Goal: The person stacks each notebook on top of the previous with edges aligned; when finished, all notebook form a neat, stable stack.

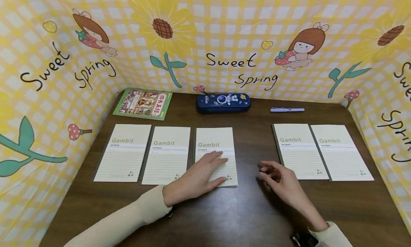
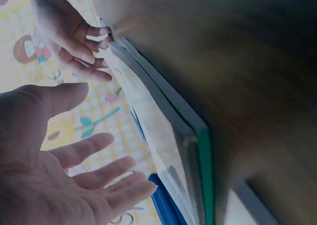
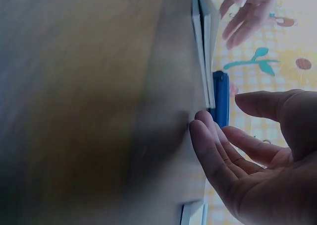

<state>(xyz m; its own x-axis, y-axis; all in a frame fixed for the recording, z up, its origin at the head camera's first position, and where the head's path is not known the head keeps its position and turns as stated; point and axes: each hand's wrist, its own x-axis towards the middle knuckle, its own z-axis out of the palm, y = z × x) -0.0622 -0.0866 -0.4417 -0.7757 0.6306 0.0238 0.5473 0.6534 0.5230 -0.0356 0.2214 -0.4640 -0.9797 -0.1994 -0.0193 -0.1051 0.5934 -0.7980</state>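
My left hand is over the lower part of a cream Gambit notebook, its fingers spread and holding nothing. In the left wrist view a gap shows between that palm and the stacked notebooks, two layers thick, with a green strip along the lower one's edge. To the right, my right hand hovers low over the table with loosely bent fingers. Nothing is in its grasp. Its fingertips are near the stack's end in the right wrist view. A right-hand notebook lies just beyond that hand.
Two more Gambit notebooks lie at left, an outer one and an inner one. Another lies at far right. Along the back are a green-bordered book, a blue space-themed pencil case and a lilac pen. Checked cloth walls the table.
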